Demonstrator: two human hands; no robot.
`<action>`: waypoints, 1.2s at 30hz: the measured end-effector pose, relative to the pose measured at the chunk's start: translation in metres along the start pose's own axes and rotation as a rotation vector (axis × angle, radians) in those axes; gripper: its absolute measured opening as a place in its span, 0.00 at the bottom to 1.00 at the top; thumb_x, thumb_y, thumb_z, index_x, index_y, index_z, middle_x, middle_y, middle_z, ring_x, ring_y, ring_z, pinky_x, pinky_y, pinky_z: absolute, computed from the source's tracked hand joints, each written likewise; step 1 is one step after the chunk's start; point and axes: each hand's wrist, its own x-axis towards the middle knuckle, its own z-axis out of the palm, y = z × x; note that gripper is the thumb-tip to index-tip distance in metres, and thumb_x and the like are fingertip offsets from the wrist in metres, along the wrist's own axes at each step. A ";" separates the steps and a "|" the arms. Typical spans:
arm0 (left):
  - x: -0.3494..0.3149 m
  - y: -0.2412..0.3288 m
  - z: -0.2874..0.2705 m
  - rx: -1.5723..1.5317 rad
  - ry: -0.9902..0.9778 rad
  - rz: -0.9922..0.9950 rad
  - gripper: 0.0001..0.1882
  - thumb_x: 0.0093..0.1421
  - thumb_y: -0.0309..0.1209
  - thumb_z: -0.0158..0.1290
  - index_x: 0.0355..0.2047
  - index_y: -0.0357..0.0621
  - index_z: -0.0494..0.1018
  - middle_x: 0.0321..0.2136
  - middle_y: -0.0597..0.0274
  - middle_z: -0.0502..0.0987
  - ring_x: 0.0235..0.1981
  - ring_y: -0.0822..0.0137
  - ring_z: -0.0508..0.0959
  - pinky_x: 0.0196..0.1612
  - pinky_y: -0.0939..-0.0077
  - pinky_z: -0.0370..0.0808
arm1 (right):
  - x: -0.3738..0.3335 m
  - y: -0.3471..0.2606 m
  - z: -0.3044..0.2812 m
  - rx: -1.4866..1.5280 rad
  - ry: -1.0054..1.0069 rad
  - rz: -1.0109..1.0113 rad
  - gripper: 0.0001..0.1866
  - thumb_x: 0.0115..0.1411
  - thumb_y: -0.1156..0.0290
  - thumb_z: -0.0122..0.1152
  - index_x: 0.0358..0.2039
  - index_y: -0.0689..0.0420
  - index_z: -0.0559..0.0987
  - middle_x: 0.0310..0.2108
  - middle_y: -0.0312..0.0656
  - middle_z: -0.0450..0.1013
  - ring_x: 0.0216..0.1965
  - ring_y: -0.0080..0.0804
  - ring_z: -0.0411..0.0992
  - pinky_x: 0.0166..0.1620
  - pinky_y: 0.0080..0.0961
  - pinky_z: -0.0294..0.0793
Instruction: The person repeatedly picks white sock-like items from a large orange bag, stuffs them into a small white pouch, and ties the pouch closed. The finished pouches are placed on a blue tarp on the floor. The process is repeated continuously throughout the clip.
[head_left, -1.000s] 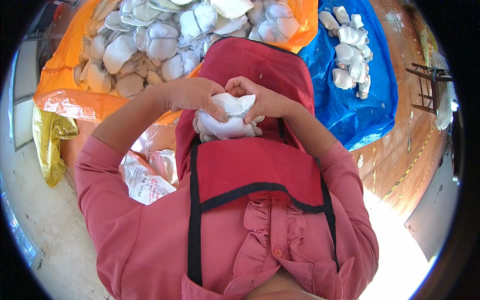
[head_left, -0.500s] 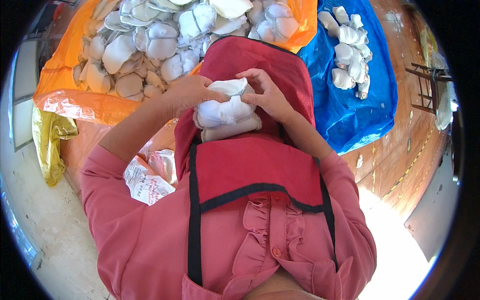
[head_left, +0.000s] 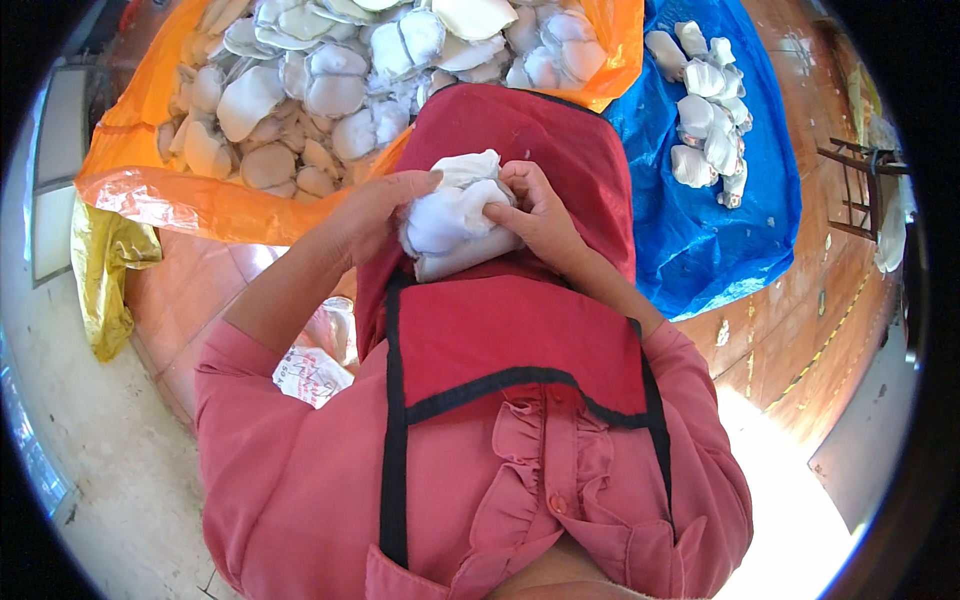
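Over my lap I hold a white, padded, pouch-like cloth piece (head_left: 450, 225) with greyish, fuzzy seam edges. My left hand (head_left: 378, 212) grips its left side, thumb at the upper edge; the other fingers are partly hidden behind it. On the right side, my right hand (head_left: 540, 208) pinches the cloth between thumb and bent fingers. The piece is tilted and its top edge is crumpled. Beneath it lies the red apron (head_left: 520, 325) with black trim. I cannot make out the inside of the piece.
Ahead and left, an orange plastic sheet (head_left: 200, 215) bears a heap of similar flat white pieces (head_left: 335, 95). A blue sheet (head_left: 720, 255) at right carries several rounded white stuffed pieces (head_left: 720, 145). A yellow bag (head_left: 100, 285), a printed plastic bag (head_left: 312, 378) and a wooden stool (head_left: 850, 190) stand around.
The white piece has tilted, its right side rising, and its top is more crumpled. My left hand has shifted down its side; my right thumb now presses lower on the cloth.
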 end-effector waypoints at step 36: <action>-0.005 -0.024 0.000 1.680 -0.100 1.089 0.29 0.40 0.43 0.69 0.40 0.44 0.74 0.37 0.56 0.74 0.43 0.51 0.71 0.52 0.53 0.66 | -0.006 0.031 -0.009 -0.298 -0.066 0.008 0.19 0.51 0.69 0.69 0.39 0.54 0.68 0.35 0.32 0.65 0.41 0.21 0.63 0.47 0.22 0.67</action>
